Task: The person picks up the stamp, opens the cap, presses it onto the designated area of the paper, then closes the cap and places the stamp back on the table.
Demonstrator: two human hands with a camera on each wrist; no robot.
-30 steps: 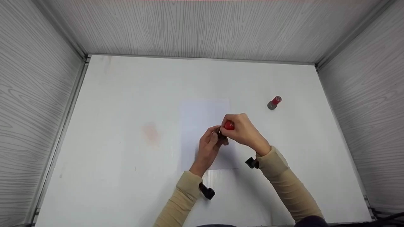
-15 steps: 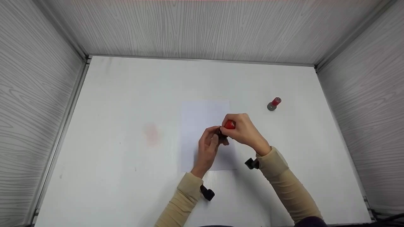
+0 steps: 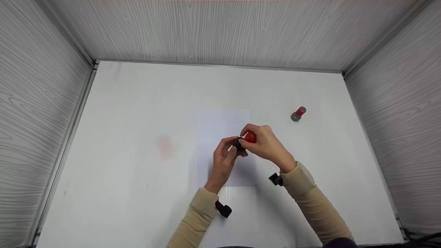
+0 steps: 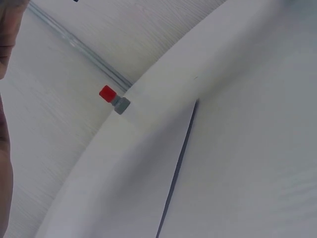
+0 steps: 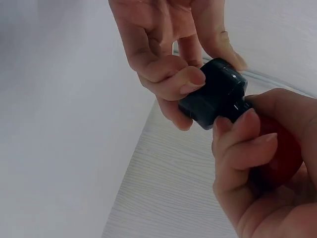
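Observation:
Both hands hold one stamp, above a white sheet of paper [image 3: 220,124] in the head view. It has a rounded red handle [image 3: 250,137] and a round black base [image 5: 213,94]. My right hand [image 3: 267,144] grips the handle, its fingertips close to the narrow black neck in the right wrist view. The fingers and thumb of my left hand [image 3: 222,163] pinch the sides of the black base. The stamp lies tilted between the hands, and its underside cannot be seen. Only edges of the left hand show in the left wrist view.
A second object with a red cylindrical top and a grey base [image 3: 298,113] stands on the white table [image 3: 137,103], right of the paper. A faint reddish smudge [image 3: 165,146] marks the table at left. Grey wood-grain panels [image 3: 220,32] border the back and sides.
My left hand has shifted slightly left. My right hand keeps nearly the same place, still gripping the red handle.

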